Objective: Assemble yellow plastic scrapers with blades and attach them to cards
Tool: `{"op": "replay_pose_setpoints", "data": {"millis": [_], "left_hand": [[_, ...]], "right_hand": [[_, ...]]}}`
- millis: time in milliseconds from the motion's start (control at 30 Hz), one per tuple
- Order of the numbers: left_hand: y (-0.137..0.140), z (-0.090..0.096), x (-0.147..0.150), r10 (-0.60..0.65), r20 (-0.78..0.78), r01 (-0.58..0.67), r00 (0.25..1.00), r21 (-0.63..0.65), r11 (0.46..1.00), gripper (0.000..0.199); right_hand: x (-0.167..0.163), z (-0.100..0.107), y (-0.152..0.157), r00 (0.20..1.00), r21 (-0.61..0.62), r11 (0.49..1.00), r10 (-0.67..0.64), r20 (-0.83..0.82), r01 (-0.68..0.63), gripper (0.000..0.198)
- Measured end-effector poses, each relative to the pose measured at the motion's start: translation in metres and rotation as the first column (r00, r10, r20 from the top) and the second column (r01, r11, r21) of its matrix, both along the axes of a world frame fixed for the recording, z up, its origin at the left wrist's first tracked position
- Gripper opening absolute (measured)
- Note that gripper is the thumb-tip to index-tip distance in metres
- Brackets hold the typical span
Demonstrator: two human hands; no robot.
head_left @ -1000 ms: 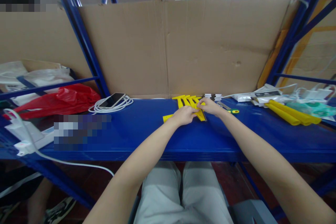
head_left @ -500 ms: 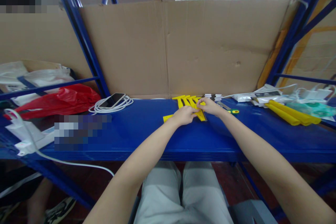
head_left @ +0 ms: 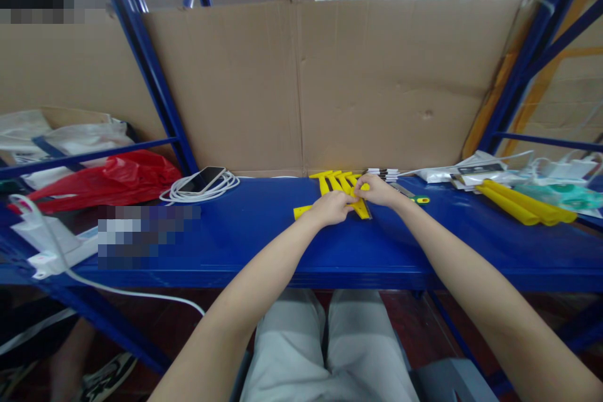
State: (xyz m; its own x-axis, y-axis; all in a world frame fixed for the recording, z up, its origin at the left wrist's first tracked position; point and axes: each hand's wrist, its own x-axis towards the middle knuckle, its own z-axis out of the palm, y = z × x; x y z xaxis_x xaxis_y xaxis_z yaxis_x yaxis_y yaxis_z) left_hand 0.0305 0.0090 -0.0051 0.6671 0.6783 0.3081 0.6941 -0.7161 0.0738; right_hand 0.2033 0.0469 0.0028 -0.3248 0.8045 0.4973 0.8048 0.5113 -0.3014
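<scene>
Both my hands meet at a yellow T-shaped scraper-like tool point(head_left: 362, 210), its wide head to the right with a dark strip along the edge. The yellow handle end sticks out left of my left hand point(head_left: 331, 207), whose fingers are closed around the tool. My right hand point(head_left: 374, 191) pinches at the head near its far end; any small part between the fingertips is hidden. Just behind lie several similar yellow tools point(head_left: 325, 184) in a row. A green-and-yellow handled tool point(head_left: 421, 200) with a flat grey blade rests right of my right hand.
Small black-and-white packs point(head_left: 382, 174) lie by the cardboard wall point(head_left: 367, 88). On the right are yellow rolled sheets point(head_left: 522, 202) and white packets point(head_left: 480, 173). Leftward are a phone point(head_left: 202, 180) on a coiled white cable, a red bag point(head_left: 108, 179) and a power strip point(head_left: 61, 260).
Very little differs. My right fingertips have shifted slightly at the head of the yellow tool; my left hand keeps its hold in nearly the same place.
</scene>
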Motion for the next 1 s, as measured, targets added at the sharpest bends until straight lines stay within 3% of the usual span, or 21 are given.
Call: {"op": "replay_pose_setpoints", "data": {"millis": [533,733,900,1000], "left_hand": [[0.0,0.001,0.0,0.006,-0.007,-0.006,1.0,0.006,1.0,0.036],[-0.001,0.003,0.0,0.01,0.0,-0.01,1.0,0.017,1.0,0.035],[0.0,0.003,0.0,0.028,0.041,-0.029,0.999,0.022,0.999,0.036],[0.001,0.004,-0.001,0.065,0.065,-0.067,0.996,0.017,0.998,0.036]], "right_hand": [[-0.013,-0.002,-0.007,0.96,-0.233,0.958,-0.213,-0.179,0.169,0.011],[-0.019,-0.004,-0.005,0.858,-0.277,0.94,-0.305,-0.414,0.2,0.013],[-0.018,-0.001,-0.004,0.735,-0.305,0.945,-0.292,-0.612,0.121,0.013],[-0.013,0.001,-0.005,0.722,-0.365,0.93,-0.283,-0.632,0.045,0.013]]}}
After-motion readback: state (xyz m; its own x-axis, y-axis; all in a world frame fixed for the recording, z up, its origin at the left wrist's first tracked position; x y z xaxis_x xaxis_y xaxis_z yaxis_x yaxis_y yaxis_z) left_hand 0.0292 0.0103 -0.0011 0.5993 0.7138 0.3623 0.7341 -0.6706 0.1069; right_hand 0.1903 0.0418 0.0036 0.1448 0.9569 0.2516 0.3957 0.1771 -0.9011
